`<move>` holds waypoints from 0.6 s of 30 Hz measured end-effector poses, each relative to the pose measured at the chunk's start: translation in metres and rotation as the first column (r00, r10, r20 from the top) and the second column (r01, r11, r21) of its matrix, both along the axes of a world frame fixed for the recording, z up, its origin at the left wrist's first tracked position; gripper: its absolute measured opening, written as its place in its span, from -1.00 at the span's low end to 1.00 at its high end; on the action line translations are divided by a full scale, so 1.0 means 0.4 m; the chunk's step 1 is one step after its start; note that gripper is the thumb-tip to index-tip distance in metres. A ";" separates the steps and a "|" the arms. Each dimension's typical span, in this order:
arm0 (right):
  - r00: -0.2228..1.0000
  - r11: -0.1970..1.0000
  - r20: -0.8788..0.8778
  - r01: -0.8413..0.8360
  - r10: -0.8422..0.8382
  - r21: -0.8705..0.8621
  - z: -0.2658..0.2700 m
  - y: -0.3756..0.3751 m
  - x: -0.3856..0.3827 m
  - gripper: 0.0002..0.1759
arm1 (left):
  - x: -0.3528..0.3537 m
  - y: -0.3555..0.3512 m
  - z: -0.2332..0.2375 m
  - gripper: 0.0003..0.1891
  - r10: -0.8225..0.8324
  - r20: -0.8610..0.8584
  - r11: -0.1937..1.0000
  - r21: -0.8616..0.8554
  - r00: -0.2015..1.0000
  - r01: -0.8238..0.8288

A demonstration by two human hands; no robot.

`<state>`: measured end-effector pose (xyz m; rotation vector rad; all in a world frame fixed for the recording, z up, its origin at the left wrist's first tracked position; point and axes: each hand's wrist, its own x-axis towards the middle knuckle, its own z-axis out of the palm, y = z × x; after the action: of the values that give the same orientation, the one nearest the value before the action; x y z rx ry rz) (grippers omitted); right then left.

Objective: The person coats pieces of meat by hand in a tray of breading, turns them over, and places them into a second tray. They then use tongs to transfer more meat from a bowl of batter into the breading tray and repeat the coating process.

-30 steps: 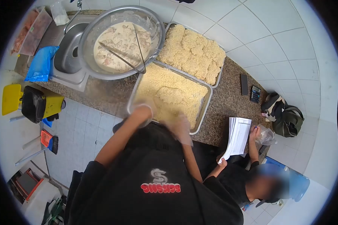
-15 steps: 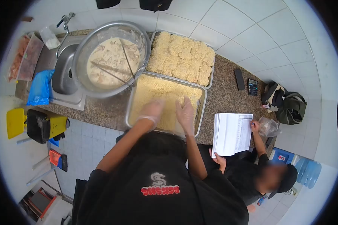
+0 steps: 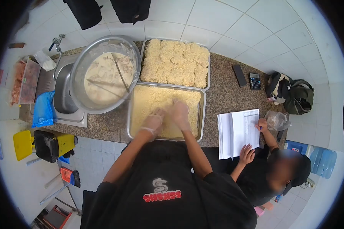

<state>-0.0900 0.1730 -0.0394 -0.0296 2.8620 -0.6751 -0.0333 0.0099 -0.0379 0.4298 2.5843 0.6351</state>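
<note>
Both my hands wear clear plastic gloves and are in the lower tray point(image 3: 202, 121) of pale crumbs point(image 3: 143, 100). My left hand point(image 3: 154, 121) presses into the crumbs left of the tray's middle. Just to its right is my right hand point(image 3: 180, 113), its fingertips down in the crumbs. The fingers of both are partly buried or blurred, and whatever lies under them is hidden. Behind this tray, a second one holds crumb-coated pieces point(image 3: 176, 63) packed together. At the left a big metal bowl point(image 3: 77, 100) contains pieces in creamy batter point(image 3: 103, 89), with tongs point(image 3: 120, 72) lying across it.
A co-worker point(image 3: 256, 179) sits at the right with papers point(image 3: 239, 131) and a pen. Phone point(image 3: 239, 75), calculator point(image 3: 255, 81) and bags point(image 3: 297, 100) are on the counter's right. Sink point(image 3: 67, 89), blue bag point(image 3: 44, 109) and plastic tub point(image 3: 29, 82) are at the left.
My hands have come closer together and lower into the crumbs, my right one shifting left. The co-worker's one hand has moved from the papers' edge onto the page. The camera view has shifted slightly.
</note>
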 end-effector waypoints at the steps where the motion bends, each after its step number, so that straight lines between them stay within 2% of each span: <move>1: 0.999 1.000 -0.036 -0.010 0.011 0.013 -0.011 -0.005 -0.007 -0.33 | -0.005 -0.011 -0.009 -0.45 -0.061 -0.064 0.998 0.021 0.996 0.062; 2: 0.999 1.000 -0.046 -0.017 0.017 0.007 -0.022 -0.001 -0.019 -0.33 | -0.001 -0.020 -0.017 -0.45 -0.055 -0.074 0.998 0.015 0.996 0.056; 4: 0.988 0.999 0.157 -0.003 0.008 -0.035 -0.019 0.014 -0.035 -0.28 | 0.012 -0.031 0.001 -0.51 0.131 -0.087 0.982 0.148 0.988 -0.117; 5: 0.987 0.999 0.158 0.002 0.004 -0.037 -0.022 0.015 -0.026 -0.28 | 0.018 -0.040 0.007 -0.51 0.126 -0.086 0.983 0.145 0.988 -0.113; 7: 0.987 0.958 -0.057 0.132 -0.151 -0.256 -0.014 0.016 -0.004 -0.35 | 0.026 -0.070 0.009 -0.58 0.299 -0.242 0.908 0.370 0.923 -0.197; 8: 0.987 0.958 -0.056 0.135 -0.154 -0.254 -0.010 0.019 -0.002 -0.35 | 0.027 -0.082 0.008 -0.58 0.296 -0.241 0.908 0.371 0.924 -0.194; 10: 0.983 0.995 0.174 -0.069 0.056 0.073 0.031 0.025 -0.007 -0.32 | 0.020 -0.093 0.008 -0.65 0.338 -0.236 0.932 0.218 0.911 -0.289; 11: 0.984 0.994 0.171 -0.072 0.058 0.077 0.038 0.029 -0.006 -0.32 | 0.019 -0.092 0.009 -0.65 0.342 -0.238 0.930 0.223 0.909 -0.292; 13: 0.999 0.998 0.024 -0.042 0.043 -0.047 0.038 0.034 -0.003 -0.36 | 0.016 -0.097 0.010 -0.66 0.363 -0.206 0.922 0.222 0.909 -0.318; 14: 0.998 0.998 0.024 -0.051 0.052 -0.045 0.035 0.031 0.004 -0.36 | 0.021 -0.100 0.010 -0.66 0.372 -0.205 0.918 0.224 0.906 -0.326; 16: 0.996 0.979 -0.086 0.013 -0.031 -0.203 0.023 0.030 0.006 -0.39 | 0.022 -0.099 0.013 -0.66 0.394 -0.249 0.905 0.272 0.885 -0.327; 18: 0.994 0.980 -0.102 0.006 -0.027 -0.198 0.023 0.034 0.012 -0.41 | 0.020 -0.100 0.019 -0.66 0.405 -0.208 0.891 0.307 0.891 -0.333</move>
<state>-0.0854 0.1868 -0.0303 -0.0728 2.8837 -0.9868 -0.0253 -0.0300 -0.0303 0.0958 2.8783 1.1365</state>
